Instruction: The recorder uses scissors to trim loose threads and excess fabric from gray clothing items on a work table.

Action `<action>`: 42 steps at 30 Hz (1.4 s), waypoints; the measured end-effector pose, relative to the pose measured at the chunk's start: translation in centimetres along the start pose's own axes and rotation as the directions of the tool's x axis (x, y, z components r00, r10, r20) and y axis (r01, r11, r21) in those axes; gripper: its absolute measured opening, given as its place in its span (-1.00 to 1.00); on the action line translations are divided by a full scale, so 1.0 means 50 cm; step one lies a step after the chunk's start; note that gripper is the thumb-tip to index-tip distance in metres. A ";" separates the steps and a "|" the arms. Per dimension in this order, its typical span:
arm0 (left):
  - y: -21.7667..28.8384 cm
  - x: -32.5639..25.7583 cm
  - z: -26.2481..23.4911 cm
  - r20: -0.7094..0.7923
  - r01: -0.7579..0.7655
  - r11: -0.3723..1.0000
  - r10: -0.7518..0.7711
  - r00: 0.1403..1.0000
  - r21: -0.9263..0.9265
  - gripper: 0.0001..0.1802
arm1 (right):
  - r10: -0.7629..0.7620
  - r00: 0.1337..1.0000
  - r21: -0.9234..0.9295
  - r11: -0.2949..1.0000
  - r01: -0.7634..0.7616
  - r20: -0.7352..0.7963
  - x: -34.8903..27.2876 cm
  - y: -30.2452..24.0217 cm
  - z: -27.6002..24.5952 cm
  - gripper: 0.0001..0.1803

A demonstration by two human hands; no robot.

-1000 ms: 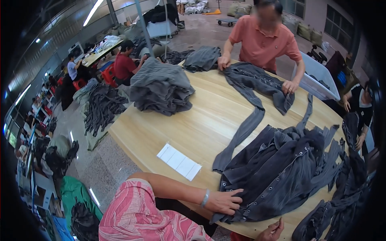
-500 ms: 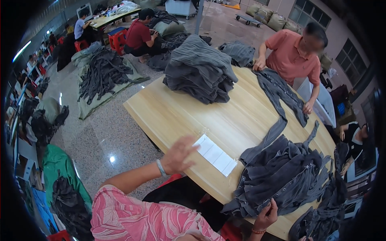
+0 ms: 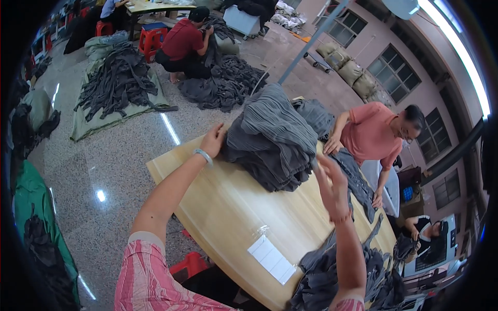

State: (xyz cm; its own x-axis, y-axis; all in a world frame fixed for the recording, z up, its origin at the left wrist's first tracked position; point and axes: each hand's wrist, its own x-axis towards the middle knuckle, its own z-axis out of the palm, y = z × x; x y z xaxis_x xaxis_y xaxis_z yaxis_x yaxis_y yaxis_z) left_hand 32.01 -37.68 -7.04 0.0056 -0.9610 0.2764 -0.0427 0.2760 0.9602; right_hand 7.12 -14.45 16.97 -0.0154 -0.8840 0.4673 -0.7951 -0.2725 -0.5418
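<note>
A tall stack of folded dark grey garments (image 3: 275, 135) sits on the far part of the pale wooden table (image 3: 207, 202). My left hand (image 3: 212, 141) is at the stack's left side, fingers stretched out. On the opposite side, my right hand (image 3: 333, 186) is raised with its fingers extended beside the stack's right edge. Neither hand grips anything, and I cannot tell whether the fingertips touch the cloth. A loose heap of dark grey garments (image 3: 319, 277) lies at the near right, partly behind my right forearm.
A white paper sheet (image 3: 271, 259) is taped to the tabletop. Across the table, a person in a salmon shirt (image 3: 376, 132) handles a grey garment (image 3: 358, 181). More dark clothing (image 3: 116, 80) lies on a floor sheet at left, near a crouching person in red (image 3: 182, 44).
Both my hands have moved forward to the stack's two sides; my right hand has left the near garment heap. My view has shifted, and the stack now appears lower.
</note>
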 end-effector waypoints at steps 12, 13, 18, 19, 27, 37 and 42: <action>0.172 -0.311 0.076 0.564 -0.225 0.935 0.034 0.825 0.274 -0.46 | -0.053 0.970 0.038 0.998 0.045 0.237 0.305 0.221 0.169 -0.62; 0.188 -0.353 0.078 0.631 -0.310 0.908 0.068 0.773 0.282 -0.38 | 0.076 0.955 0.021 0.996 -0.085 0.288 0.292 0.212 0.152 -0.64; 0.211 -0.441 0.078 0.758 -0.284 0.955 0.122 0.641 0.086 -0.34 | -0.002 0.952 0.163 0.985 -0.051 0.307 0.277 0.268 0.119 -0.64; 0.220 -0.442 0.072 0.780 -0.319 0.944 0.134 0.612 0.087 -0.34 | -0.002 0.958 0.120 0.992 -0.034 0.287 0.283 0.288 0.111 -0.65; 0.197 -0.319 0.037 0.595 -0.543 0.644 0.164 0.787 0.540 -0.14 | 0.004 0.974 0.166 0.985 -0.043 0.226 0.282 0.316 0.118 -0.69; 0.154 -0.234 0.059 0.618 -0.570 0.547 0.118 0.778 0.613 -0.30 | -0.004 0.977 0.169 0.985 -0.032 0.211 0.282 0.315 0.128 -0.69; 0.158 -0.232 0.056 0.587 -0.531 0.641 0.152 0.795 0.555 -0.22 | -0.050 0.977 0.156 0.988 0.017 0.208 0.278 0.288 0.135 -0.71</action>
State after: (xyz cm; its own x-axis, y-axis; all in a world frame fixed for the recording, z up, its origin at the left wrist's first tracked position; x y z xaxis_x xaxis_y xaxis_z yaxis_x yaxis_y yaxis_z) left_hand 28.81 -24.41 -2.78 -0.5883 -0.7326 0.3422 -0.5844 0.6777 0.4463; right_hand -0.44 -33.23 10.98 0.1503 -0.9290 0.3382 -0.6910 -0.3434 -0.6361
